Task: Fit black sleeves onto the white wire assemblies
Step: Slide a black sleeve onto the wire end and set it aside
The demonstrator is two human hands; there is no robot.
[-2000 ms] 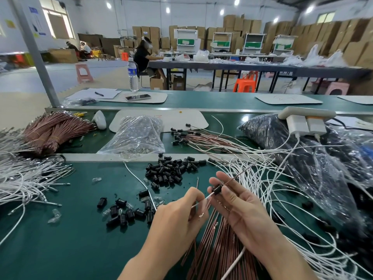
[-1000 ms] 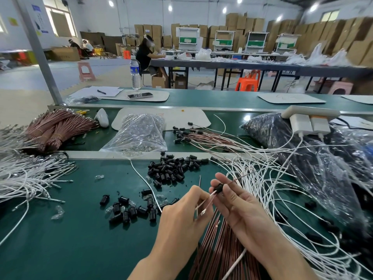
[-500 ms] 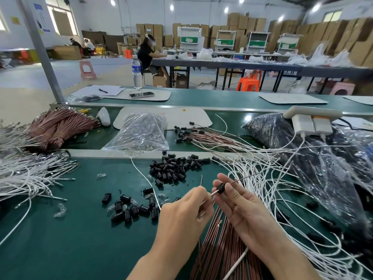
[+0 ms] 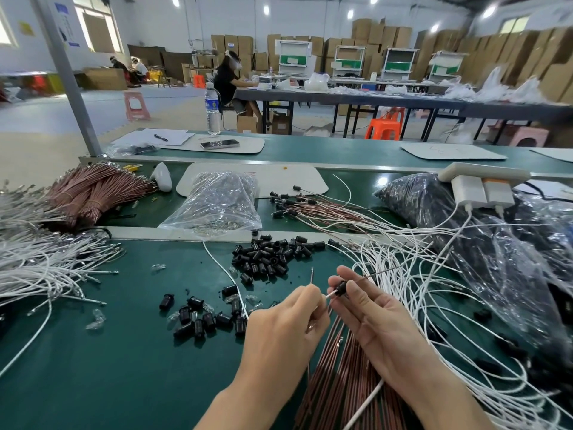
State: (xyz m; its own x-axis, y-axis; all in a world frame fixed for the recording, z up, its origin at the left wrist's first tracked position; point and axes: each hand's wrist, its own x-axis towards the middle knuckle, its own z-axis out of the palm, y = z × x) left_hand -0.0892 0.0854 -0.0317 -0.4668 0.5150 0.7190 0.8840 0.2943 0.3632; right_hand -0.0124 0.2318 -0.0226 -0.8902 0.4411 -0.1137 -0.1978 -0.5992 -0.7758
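Hardly moved, left hand (image 4: 285, 324) fingers pinch white wire (image 4: 330, 294), right hand (image 4: 383, 324) fingers pinch black sleeve (image 4: 341, 288), sleeve pile (image 4: 269, 256) beyond.

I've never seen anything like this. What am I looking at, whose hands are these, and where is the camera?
There is no machine here. These are a person's two bare hands, filmed by a camera worn on the head that looks forward and down. The right hand pinches a small black sleeve. The left hand pinches a thin white wire, and the wire's end meets the sleeve. On the green table lie a heap of loose sleeves, white wires, copper-coloured wires below the hands, and a clear bag further back.
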